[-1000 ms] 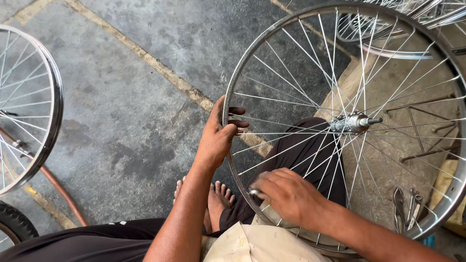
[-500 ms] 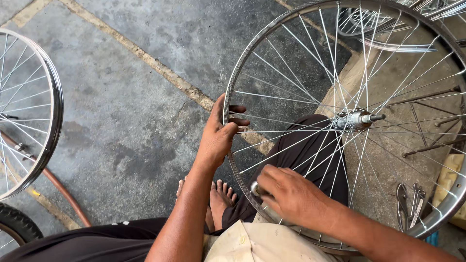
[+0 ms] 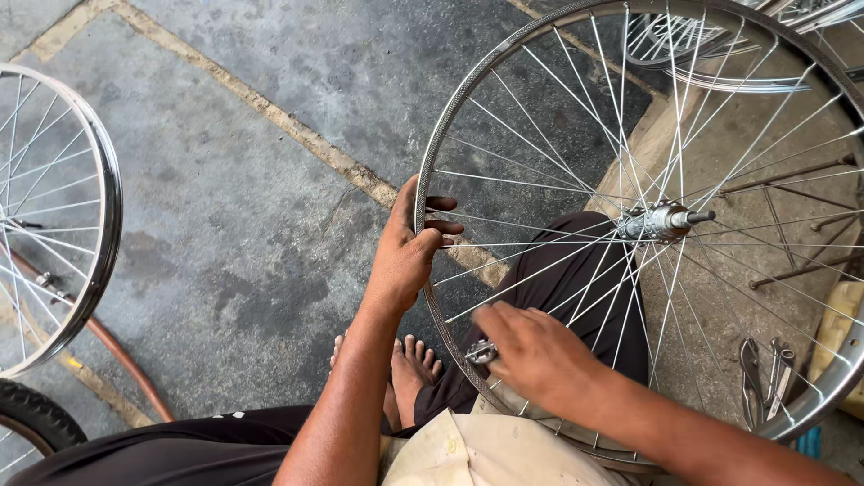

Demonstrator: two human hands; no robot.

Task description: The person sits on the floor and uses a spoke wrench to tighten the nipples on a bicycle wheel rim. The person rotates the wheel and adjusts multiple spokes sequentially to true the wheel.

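Note:
A bare silver bicycle wheel rim (image 3: 468, 108) with many thin spokes stands upright in front of me, its hub and axle (image 3: 661, 220) at the right of centre. My left hand (image 3: 407, 247) grips the rim's left side, fingers curled through the spokes. Lower down, my right hand (image 3: 535, 355) is closed on a small metal spoke tool (image 3: 481, 351) set against the rim's inner edge. My bare feet (image 3: 405, 373) and dark trousers show behind the spokes.
A second spoked wheel (image 3: 94, 234) stands at the left, with a tyre (image 3: 36, 418) and a copper-coloured tube (image 3: 126, 364) below it. Pliers (image 3: 765, 378) lie on the ground at the right. Another rim (image 3: 720, 63) and thin metal rods (image 3: 792, 189) lie beyond the wheel.
My right hand with the tool has shifted slightly along the lower rim, blurred by motion. The left hand keeps its grip on the rim.

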